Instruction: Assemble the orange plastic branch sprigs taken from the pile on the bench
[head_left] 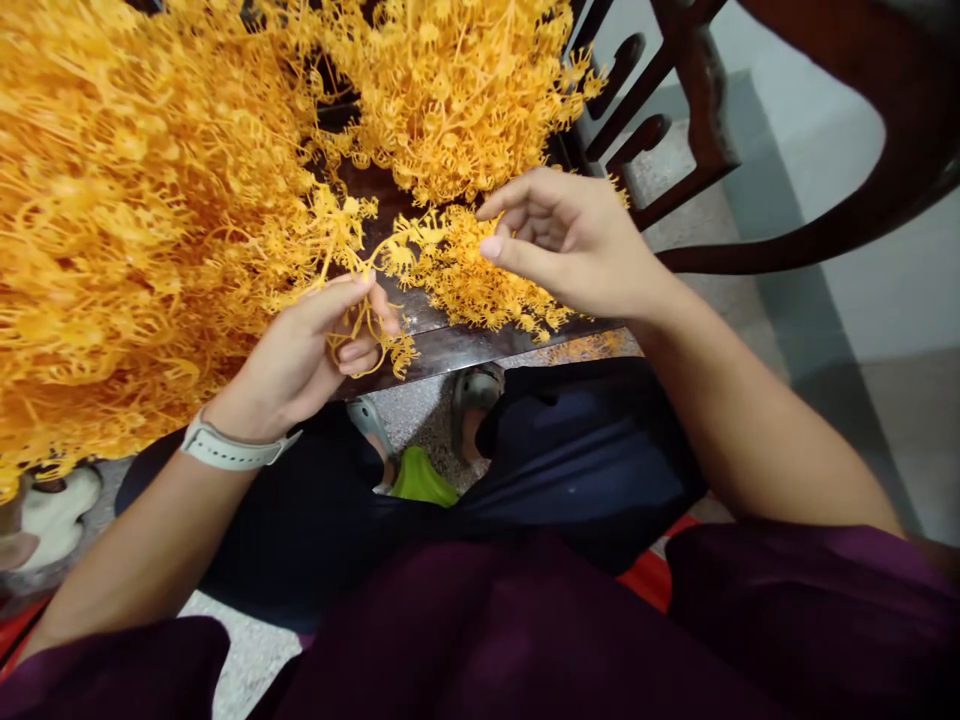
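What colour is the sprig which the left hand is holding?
The sprig is yellow-orange, as the head view shows.

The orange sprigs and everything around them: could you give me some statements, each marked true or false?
1. The left hand holds an orange sprig. True.
2. The pale wristband is on the right arm. False: the wristband is on the left arm.
3. A small orange heap lies on the dark board. True.
4. The trousers are white. False: the trousers are dark blue.
5. The right hand is open, not clenched. True.
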